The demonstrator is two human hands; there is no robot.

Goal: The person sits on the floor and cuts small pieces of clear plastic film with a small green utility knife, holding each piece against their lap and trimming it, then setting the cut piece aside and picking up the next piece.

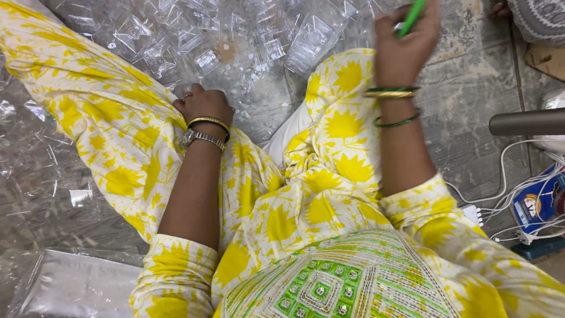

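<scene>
I sit on the floor in yellow-and-white patterned clothes. My left hand (203,103) is curled into a fist resting on my left knee, with a gold bangle and a wristwatch on the wrist; what it holds, if anything, is hidden. My right hand (406,41) is raised above my right knee and grips a thin green stick-like tool (412,16); green and gold bangles circle that wrist. A pile of clear plastic blister pieces (235,41) lies on the floor just beyond my knees.
Clear plastic sheeting (35,159) covers the floor at the left, and a plastic bag (76,285) lies at the bottom left. At the right are white cables (518,194), a blue box (538,203) and a grey metal tube (527,122).
</scene>
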